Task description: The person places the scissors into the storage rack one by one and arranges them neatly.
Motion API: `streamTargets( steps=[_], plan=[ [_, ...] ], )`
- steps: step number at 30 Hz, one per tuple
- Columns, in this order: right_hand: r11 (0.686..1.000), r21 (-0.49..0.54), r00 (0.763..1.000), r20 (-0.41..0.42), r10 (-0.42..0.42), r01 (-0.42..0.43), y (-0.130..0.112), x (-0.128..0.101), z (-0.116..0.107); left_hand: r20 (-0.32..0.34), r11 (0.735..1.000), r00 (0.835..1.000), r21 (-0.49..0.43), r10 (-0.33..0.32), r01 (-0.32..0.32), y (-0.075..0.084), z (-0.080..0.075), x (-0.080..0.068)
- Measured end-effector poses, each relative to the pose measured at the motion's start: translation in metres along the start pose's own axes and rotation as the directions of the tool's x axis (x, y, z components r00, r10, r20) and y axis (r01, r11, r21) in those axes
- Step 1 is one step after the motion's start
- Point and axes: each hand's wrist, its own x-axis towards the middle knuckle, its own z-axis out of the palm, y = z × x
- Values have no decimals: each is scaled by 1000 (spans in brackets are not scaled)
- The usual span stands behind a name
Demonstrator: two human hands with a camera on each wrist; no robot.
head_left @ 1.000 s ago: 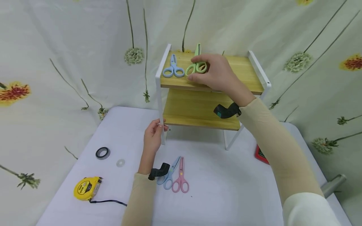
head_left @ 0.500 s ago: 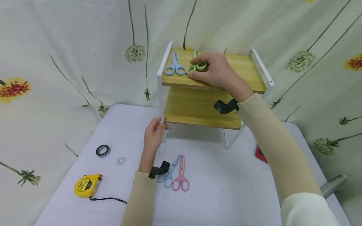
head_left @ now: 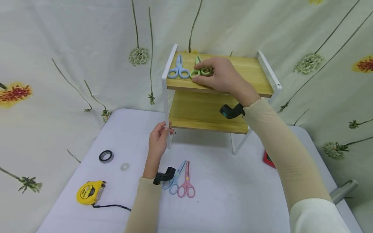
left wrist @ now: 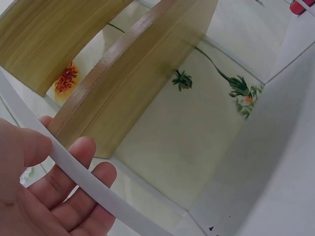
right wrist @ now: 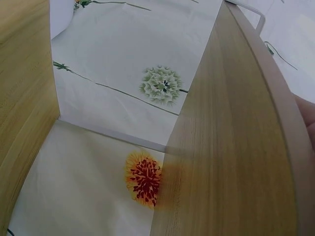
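Observation:
In the head view my right hand [head_left: 222, 76] pinches the handles of the green scissors [head_left: 198, 59], which lie at the top board [head_left: 247, 72] of a two-tier shelf. Thumb and index finger cover part of the scissors. Just left of them, blue scissors [head_left: 179, 67] lie flat, blades pointing to the back. Lower down, my left hand [head_left: 157, 139] grips the shelf's white left leg [head_left: 165, 106]. The left wrist view shows the thumb in front of that white frame [left wrist: 93, 189] and the fingers curled behind it. Only a sliver of my right hand [right wrist: 307, 115] enters the right wrist view.
On the white table, other blue scissors [head_left: 175, 183] and pink scissors [head_left: 187, 181] lie before the shelf. A yellow tape measure [head_left: 91, 193], a black-edged ring [head_left: 106, 156] and a small pale disc [head_left: 124, 167] are at left. A red object [head_left: 267, 160] sits at right.
The green scissors have come down toward the top board and shifted slightly left, closer to the blue scissors, with my right hand still on their handles. My left hand has kept its grip.

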Motion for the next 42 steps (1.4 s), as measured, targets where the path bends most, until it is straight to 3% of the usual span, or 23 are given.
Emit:
streamTargets(
  steps=[11,21,29,34,38,40,42],
  plan=[
    [998,-43,999,3,-42,42,0,-1,1,10,1000,1000,-9,-6,6,-2,0,1],
    [998,-45,999,-6,-32,32,-1,-1,0,1,1000,1000,-18,0,0,-1,-1,2],
    [998,-66,999,-37,-9,6,-2,-6,0,20,999,999,-14,-35,35,-1,-1,1],
    [997,-71,995,-85,-48,42,-2,-12,1,16,1000,1000,-22,-20,20,-1,-1,2],
    [992,-28,973,-195,-125,122,-8,-31,8,13,1000,1000,-14,-27,27,-2,-1,2],
    [983,-14,942,-281,-182,186,-12,-47,15,13,999,999,-11,-33,33,-3,-2,2],
    [964,-32,896,-362,-257,264,-17,-66,24,17,999,999,-5,-37,37,-2,-2,3]
  ],
)
